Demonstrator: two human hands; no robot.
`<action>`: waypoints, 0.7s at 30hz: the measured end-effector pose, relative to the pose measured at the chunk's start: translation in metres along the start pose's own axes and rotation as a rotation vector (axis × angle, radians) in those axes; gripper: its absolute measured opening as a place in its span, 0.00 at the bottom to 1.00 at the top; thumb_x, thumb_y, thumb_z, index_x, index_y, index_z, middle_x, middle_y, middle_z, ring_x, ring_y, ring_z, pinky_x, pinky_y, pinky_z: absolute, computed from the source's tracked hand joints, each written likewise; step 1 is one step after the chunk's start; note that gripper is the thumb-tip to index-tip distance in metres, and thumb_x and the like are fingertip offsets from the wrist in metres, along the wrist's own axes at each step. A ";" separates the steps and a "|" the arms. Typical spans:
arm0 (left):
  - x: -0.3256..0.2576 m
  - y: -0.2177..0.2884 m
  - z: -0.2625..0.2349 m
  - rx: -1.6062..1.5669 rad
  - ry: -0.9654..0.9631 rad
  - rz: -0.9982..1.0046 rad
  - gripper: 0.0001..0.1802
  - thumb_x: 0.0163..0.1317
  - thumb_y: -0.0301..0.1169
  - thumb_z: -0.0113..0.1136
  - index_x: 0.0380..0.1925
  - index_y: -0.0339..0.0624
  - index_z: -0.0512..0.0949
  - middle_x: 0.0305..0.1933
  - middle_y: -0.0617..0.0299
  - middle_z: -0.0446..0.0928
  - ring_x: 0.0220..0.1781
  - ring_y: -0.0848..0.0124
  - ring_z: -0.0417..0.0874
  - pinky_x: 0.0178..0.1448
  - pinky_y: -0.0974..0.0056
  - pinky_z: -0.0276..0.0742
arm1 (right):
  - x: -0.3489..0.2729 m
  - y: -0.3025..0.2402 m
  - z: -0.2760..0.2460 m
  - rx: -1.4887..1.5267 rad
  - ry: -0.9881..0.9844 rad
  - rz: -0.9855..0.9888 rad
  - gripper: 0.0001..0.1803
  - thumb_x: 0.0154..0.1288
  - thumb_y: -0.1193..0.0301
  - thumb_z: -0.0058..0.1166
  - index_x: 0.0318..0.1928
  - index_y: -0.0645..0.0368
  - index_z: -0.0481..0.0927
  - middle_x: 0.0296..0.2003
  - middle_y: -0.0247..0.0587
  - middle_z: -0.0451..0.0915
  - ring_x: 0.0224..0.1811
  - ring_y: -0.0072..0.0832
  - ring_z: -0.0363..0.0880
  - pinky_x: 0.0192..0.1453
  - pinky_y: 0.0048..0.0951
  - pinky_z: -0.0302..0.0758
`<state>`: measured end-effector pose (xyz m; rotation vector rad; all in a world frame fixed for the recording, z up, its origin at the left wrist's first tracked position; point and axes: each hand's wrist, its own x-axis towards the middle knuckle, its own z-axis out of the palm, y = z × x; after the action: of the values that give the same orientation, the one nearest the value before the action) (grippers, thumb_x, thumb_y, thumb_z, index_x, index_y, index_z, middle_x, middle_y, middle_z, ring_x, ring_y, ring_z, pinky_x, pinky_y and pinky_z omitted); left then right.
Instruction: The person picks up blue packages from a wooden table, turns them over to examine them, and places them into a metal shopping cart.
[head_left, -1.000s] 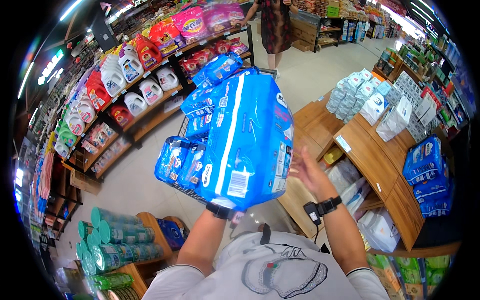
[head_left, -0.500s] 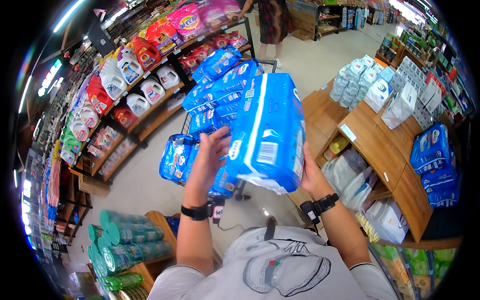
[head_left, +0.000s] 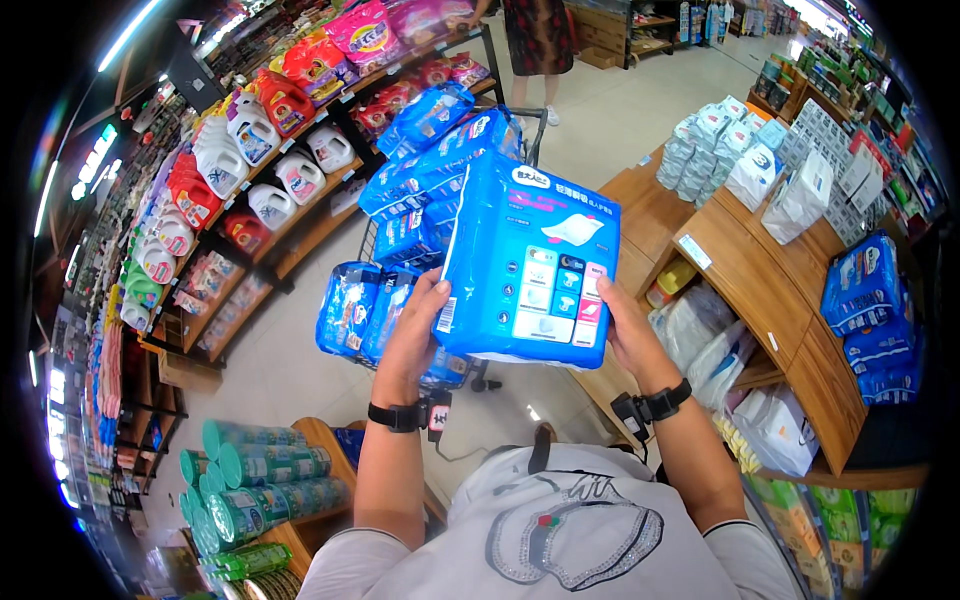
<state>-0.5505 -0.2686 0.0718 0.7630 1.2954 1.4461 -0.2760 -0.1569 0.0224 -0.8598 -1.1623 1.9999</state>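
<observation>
Held pack: 1 large blue plastic pack of absorbent pads [head_left: 530,265], upright, its printed face with a grid of small pictures turned toward the camera, held in the air in front of the chest, above and just in front of the trolley.
Left hand: the left hand [head_left: 415,335] grasps the pack's lower left edge, fingers wrapped round the side, thumb on the front.
Right hand: the right hand [head_left: 630,335] grips the lower right corner, palm against the side.
Change: 1 s ago the pack stood tilted with its narrow side to the camera and the right hand was spread open off it; half a second ago both hands had closed on it; now it is squared up face-on and drawn nearer. My reading is that the pack is being turned for a look at its front rather than set down.
Wrists: 2 black wrist straps, 1 on each arm, each carrying a small black device.
Trolley: 1 wire shopping trolley [head_left: 375,240] right behind the pack, heaped with similar blue packs [head_left: 440,160]; about 6 show, the rest hidden.
Right side: wooden stepped display [head_left: 745,270] carrying a stack of pale blue-white packs [head_left: 705,140] and 2 blue packs [head_left: 865,285] further along.
Left side: shelves of detergent jugs [head_left: 235,150], white and red, too many to count.
Below left: green cylinders [head_left: 255,485] stacked on a low stand.
Beyond: 1 other person [head_left: 535,40] stands past the trolley, only the legs and a dark skirt showing.
</observation>
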 end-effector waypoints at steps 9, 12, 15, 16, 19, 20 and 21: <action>0.006 -0.016 -0.005 -0.110 -0.019 0.016 0.33 0.70 0.50 0.60 0.66 0.38 0.68 0.61 0.53 0.77 0.63 0.64 0.79 0.65 0.60 0.77 | -0.002 -0.010 -0.004 -0.035 0.021 -0.008 0.38 0.75 0.40 0.48 0.71 0.56 0.69 0.60 0.42 0.79 0.59 0.29 0.80 0.63 0.34 0.77; 0.007 -0.019 -0.006 -0.118 -0.029 0.001 0.36 0.70 0.51 0.60 0.68 0.37 0.66 0.63 0.52 0.75 0.65 0.63 0.77 0.67 0.59 0.75 | -0.002 -0.009 -0.006 0.001 0.031 -0.012 0.34 0.77 0.44 0.48 0.68 0.59 0.70 0.60 0.43 0.80 0.59 0.29 0.82 0.65 0.33 0.79; 0.007 -0.019 -0.004 -0.123 -0.002 0.001 0.34 0.71 0.50 0.59 0.66 0.37 0.68 0.63 0.52 0.76 0.63 0.63 0.79 0.65 0.59 0.77 | -0.001 -0.010 -0.006 0.002 0.036 -0.002 0.34 0.78 0.45 0.48 0.68 0.59 0.71 0.60 0.42 0.80 0.59 0.29 0.81 0.65 0.33 0.78; 0.007 -0.019 -0.004 -0.129 0.017 0.006 0.31 0.72 0.50 0.58 0.64 0.38 0.70 0.61 0.52 0.78 0.61 0.64 0.81 0.64 0.60 0.79 | -0.001 -0.009 -0.007 -0.004 0.032 0.003 0.33 0.78 0.45 0.48 0.68 0.59 0.71 0.60 0.42 0.80 0.58 0.29 0.82 0.65 0.33 0.79; 0.007 -0.020 -0.005 -0.122 0.004 0.008 0.32 0.72 0.50 0.57 0.65 0.37 0.69 0.62 0.52 0.78 0.61 0.63 0.81 0.64 0.59 0.79 | 0.000 -0.010 -0.006 -0.006 0.028 0.000 0.33 0.78 0.44 0.48 0.67 0.59 0.71 0.59 0.41 0.80 0.57 0.28 0.82 0.62 0.30 0.79; 0.008 -0.022 -0.007 -0.114 0.004 0.006 0.33 0.72 0.50 0.57 0.66 0.37 0.69 0.63 0.51 0.77 0.61 0.63 0.81 0.64 0.59 0.79 | 0.000 -0.010 -0.006 -0.004 0.028 -0.004 0.34 0.78 0.44 0.48 0.67 0.59 0.71 0.58 0.41 0.81 0.57 0.27 0.82 0.61 0.29 0.80; 0.008 -0.024 -0.009 -0.106 0.003 0.005 0.33 0.72 0.50 0.57 0.67 0.37 0.68 0.63 0.51 0.77 0.61 0.63 0.81 0.64 0.59 0.79 | -0.001 -0.010 -0.007 -0.039 0.024 0.001 0.35 0.77 0.43 0.47 0.69 0.58 0.70 0.59 0.41 0.79 0.58 0.28 0.81 0.60 0.32 0.79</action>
<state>-0.5549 -0.2662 0.0456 0.6949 1.2095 1.5078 -0.2683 -0.1505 0.0287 -0.9015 -1.1911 1.9690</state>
